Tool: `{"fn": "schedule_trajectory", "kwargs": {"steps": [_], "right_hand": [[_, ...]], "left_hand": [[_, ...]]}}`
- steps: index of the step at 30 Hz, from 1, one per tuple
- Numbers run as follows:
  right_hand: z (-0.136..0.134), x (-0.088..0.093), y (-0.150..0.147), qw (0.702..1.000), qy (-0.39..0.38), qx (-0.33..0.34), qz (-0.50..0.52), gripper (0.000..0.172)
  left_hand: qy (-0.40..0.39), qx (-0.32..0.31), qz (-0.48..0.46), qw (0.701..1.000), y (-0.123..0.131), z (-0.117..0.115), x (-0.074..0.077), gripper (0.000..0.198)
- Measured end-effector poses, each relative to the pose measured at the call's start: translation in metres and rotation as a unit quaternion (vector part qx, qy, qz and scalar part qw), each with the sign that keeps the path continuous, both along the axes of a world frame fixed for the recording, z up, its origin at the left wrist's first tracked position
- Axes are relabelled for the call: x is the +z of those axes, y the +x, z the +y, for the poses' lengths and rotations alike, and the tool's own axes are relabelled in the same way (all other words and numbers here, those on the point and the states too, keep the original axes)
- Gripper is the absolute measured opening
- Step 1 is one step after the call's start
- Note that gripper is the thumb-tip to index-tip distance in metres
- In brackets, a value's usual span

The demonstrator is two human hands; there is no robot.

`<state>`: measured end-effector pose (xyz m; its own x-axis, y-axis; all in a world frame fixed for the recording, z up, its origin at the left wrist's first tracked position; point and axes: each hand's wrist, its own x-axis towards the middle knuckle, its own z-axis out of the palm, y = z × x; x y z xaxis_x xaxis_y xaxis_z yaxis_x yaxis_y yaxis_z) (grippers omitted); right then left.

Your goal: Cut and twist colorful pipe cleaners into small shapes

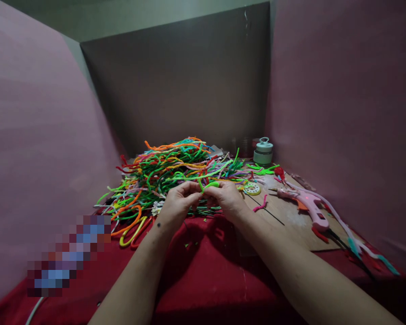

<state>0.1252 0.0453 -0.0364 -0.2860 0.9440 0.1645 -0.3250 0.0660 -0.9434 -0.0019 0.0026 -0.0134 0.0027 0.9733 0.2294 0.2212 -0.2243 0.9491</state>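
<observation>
Tall pink walls [30, 113] stand on both sides of me, and a dark one is at the back. A red cloth [122, 280] covers the table. On it sits a big, messy pile of fuzzy sticks [176, 174] in lots of colors, just past my hands. To the right lies a flat brown board [287, 234]. My left hand [184, 201] and my right hand [225, 198] meet in the middle, fingers bent, both pinching with their fingertips. On the board, well to the right of my hands, lies a pink glue gun [306, 203] with a little red light on. Behind it stands a green jar [263, 154]. Near my right hand is a yellow wheel [252, 188] with holes. Smallest is the bright green fuzzy piece [212, 184], right between my two hands, held at my fingertips and poking up above them.
</observation>
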Motion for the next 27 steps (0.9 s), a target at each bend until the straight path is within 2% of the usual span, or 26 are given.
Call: {"fn": "schedule_trajectory", "kwargs": {"steps": [5, 7, 9, 11, 14, 16, 17, 19, 21, 23, 25, 27], "right_hand": [[0.003, -0.003, 0.0, 1.0, 0.0, 0.025, 0.015, 0.01], [0.004, -0.004, 0.001, 0.999, -0.017, 0.039, 0.029, 0.01], [0.005, -0.005, 0.001, 0.997, -0.035, 0.05, 0.041, 0.011], [0.006, -0.005, 0.002, 0.995, -0.061, 0.061, 0.055, 0.011], [0.006, -0.005, 0.003, 0.984, -0.135, 0.082, 0.082, 0.009], [0.007, -0.005, 0.003, 0.976, -0.171, 0.096, 0.091, 0.009], [0.007, -0.005, 0.002, 0.977, -0.17, 0.095, 0.092, 0.009], [0.007, -0.004, 0.002, 0.985, -0.125, 0.083, 0.087, 0.011], [0.005, -0.002, 0.003, 0.995, -0.043, 0.064, 0.066, 0.013], [0.003, 0.0, 0.003, 0.998, 0.038, 0.037, 0.024, 0.012], [0.0, 0.001, 0.004, 0.994, 0.108, -0.002, -0.027, 0.009], [-0.002, 0.002, 0.005, 0.981, 0.174, -0.04, -0.08, 0.01]], "left_hand": [[0.019, 0.029, -0.007, 0.999, 0.002, 0.0, 0.0, 0.011], [0.032, 0.032, 0.014, 0.999, 0.001, 0.0, 0.0, 0.008], [0.077, 0.03, 0.057, 0.995, -0.001, 0.001, -0.001, 0.005], [0.152, 0.02, 0.135, 0.979, -0.004, 0.002, -0.003, 0.008], [0.252, 0.013, 0.278, 0.927, -0.008, 0.004, -0.007, 0.018], [0.276, 0.016, 0.328, 0.903, -0.009, 0.005, -0.009, 0.022], [0.277, 0.019, 0.328, 0.903, -0.008, 0.004, -0.008, 0.023], [0.248, 0.02, 0.279, 0.928, -0.006, 0.003, -0.006, 0.019], [0.173, 0.016, 0.186, 0.967, -0.006, 0.001, -0.002, 0.014], [0.084, 0.006, 0.1, 0.991, -0.007, -0.001, 0.003, 0.017], [0.015, -0.02, 0.057, 0.998, -0.01, -0.001, 0.006, 0.023], [-0.023, -0.049, 0.047, 0.997, -0.012, -0.001, 0.007, 0.026]]}}
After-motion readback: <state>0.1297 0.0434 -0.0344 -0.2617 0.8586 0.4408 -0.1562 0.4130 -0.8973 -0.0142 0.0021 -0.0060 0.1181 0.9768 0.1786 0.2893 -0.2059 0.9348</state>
